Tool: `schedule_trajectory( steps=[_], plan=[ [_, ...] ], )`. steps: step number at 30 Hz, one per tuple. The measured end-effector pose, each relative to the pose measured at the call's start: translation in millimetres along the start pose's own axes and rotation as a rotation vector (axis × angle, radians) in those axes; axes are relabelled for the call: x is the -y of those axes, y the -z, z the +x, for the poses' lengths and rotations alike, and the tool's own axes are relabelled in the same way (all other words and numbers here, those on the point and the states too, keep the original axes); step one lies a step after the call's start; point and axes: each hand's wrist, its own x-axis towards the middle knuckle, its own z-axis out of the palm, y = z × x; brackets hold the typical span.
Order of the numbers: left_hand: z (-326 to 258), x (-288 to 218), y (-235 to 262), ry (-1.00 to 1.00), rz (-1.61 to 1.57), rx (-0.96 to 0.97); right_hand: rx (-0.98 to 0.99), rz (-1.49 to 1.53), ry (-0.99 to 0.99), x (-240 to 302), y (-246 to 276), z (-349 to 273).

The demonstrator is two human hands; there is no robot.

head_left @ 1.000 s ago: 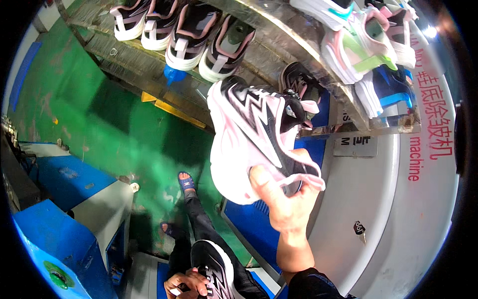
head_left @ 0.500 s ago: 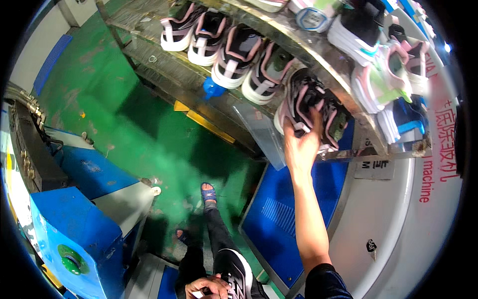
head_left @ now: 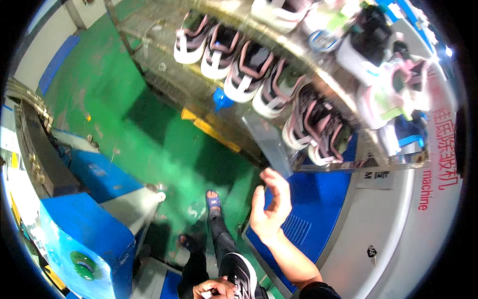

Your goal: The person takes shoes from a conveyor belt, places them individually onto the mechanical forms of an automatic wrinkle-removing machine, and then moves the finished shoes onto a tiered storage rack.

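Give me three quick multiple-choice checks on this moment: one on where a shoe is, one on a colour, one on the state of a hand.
1. Where is the black and white shoe?
A. On the metal rack
B. Low down by the person's lap, in the left hand
C. On the green floor

2. What colour is the floor?
A. Green
B. Red
C. Grey

3. What state is the right hand in?
A. Closed on a shoe
B. Open and empty below the rack
C. Resting on the blue machine

Answers:
1 B: the left hand grips the shoe at the lower edge of the view.
2 A: the painted surface under the metal rack is green.
3 B: its fingers are spread, touching nothing, beneath the row of shoes.
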Motion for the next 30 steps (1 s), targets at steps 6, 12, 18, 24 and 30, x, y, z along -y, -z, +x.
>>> schedule_trajectory(
  steps=[6,12,18,24,30],
  plan=[
    [-12,-18,-15,-0.078,0.033,0.083,0.034,0.111,0.171,43,26,63],
    [-22,-52,-46,-0.199,0.075,0.116,-0.030,0.201,0.326,106,48,182],
    [-14,-82,-69,-0.267,0.083,0.098,-0.054,0.194,0.339,131,25,288],
    [-11,-97,-78,-0.338,0.112,0.035,0.025,-0.180,0.380,174,-71,349],
    [-15,-102,-70,-0.389,0.118,-0.040,0.163,-0.544,0.278,143,-115,389]
  ],
)
